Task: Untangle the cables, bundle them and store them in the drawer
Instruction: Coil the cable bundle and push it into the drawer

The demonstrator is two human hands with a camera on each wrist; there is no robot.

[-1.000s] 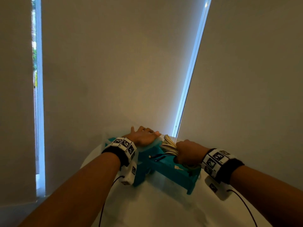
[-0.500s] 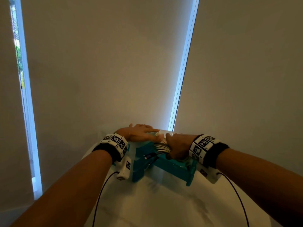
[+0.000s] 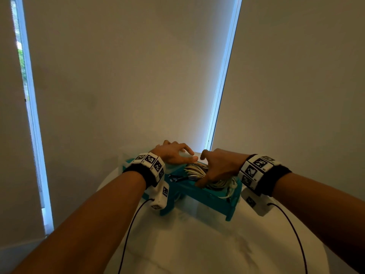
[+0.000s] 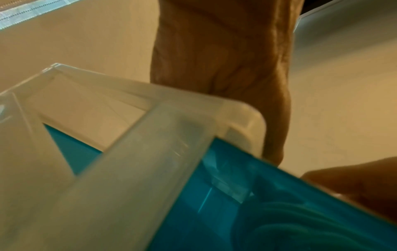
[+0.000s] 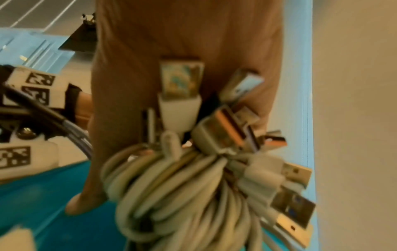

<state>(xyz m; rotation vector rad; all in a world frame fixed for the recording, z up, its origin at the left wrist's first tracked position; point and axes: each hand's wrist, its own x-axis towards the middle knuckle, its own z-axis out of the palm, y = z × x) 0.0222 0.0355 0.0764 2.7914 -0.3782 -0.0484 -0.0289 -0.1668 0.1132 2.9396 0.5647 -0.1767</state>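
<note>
A teal drawer (image 3: 209, 196) stands pulled out of a translucent white drawer unit (image 4: 128, 152) on the table. Inside lies a coiled bundle of white cables (image 3: 194, 171) with several USB plugs (image 5: 292, 171) sticking out of it. My right hand (image 3: 217, 167) lies over the bundle with its fingers spread and reaching down into the drawer, the palm (image 5: 171, 34) against the plugs. My left hand (image 3: 177, 154) rests on the unit's top, its fingers loosely extended. A black cable (image 3: 177, 177) lies in the drawer's left part.
The unit sits at the far edge of a round white table (image 3: 197, 244). Closed beige blinds (image 3: 128, 76) hang right behind it, with a bright gap (image 3: 223, 80) between them. Thin black leads (image 3: 130, 230) hang from both wrist cameras over the tabletop.
My right hand has brought the bundle down into the drawer and its fingers have uncurled from it. The left hand has stayed on the unit's top.
</note>
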